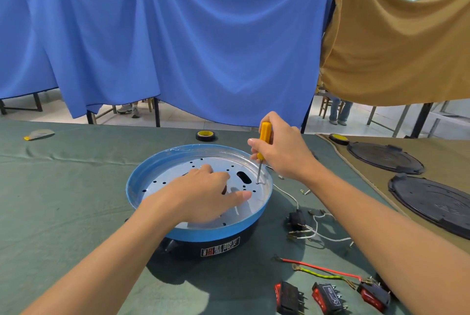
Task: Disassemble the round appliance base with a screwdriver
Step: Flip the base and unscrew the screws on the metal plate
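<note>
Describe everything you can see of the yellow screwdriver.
The screwdriver has a yellow plastic-looking grip and a thin bare metal shaft. It stands nearly upright, tip down at a hole near the right edge of the silvery plate in the round appliance base. The right hand holds the grip.

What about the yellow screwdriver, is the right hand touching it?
Touching. The head view shows the right hand with fingers curled round the yellow screwdriver.
</note>
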Action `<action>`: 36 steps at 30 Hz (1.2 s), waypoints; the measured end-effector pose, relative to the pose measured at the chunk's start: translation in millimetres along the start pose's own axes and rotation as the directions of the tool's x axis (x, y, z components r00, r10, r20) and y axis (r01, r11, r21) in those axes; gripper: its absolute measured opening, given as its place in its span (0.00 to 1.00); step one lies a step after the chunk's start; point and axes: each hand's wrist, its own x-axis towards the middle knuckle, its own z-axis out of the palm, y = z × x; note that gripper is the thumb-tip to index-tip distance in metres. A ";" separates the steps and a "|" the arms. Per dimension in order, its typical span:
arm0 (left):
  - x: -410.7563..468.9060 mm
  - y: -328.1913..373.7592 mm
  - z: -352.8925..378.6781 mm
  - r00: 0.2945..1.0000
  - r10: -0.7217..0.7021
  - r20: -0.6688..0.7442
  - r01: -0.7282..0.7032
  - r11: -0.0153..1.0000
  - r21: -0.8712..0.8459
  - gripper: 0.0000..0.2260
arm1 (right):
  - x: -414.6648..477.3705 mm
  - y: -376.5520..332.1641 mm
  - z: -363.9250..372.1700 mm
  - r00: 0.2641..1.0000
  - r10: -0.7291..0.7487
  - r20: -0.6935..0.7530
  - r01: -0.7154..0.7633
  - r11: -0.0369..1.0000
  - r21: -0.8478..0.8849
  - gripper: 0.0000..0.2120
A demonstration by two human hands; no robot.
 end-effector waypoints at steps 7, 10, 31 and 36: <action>-4.3 -3.3 5.1 0.999 0.010 0.047 -0.006 0.995 -0.098 0.28 | -6.3 -3.5 8.1 0.997 -0.025 0.076 0.033 0.994 -0.105 0.10; -2.2 -2.2 9.6 0.993 0.048 0.109 -0.032 0.990 -0.141 0.32 | -11.6 -4.1 9.7 1.000 -0.003 0.029 0.010 0.975 -0.223 0.12; -12.0 -14.2 15.4 0.998 0.047 -0.035 -0.054 0.969 -0.240 0.36 | -31.7 7.4 -22.1 0.757 0.621 0.204 -0.652 0.696 0.300 0.02; -20.4 -17.7 16.6 0.989 0.066 -0.133 -0.102 0.953 -0.285 0.34 | -43.1 4.9 -4.5 0.695 0.627 0.352 -0.718 0.628 0.299 0.10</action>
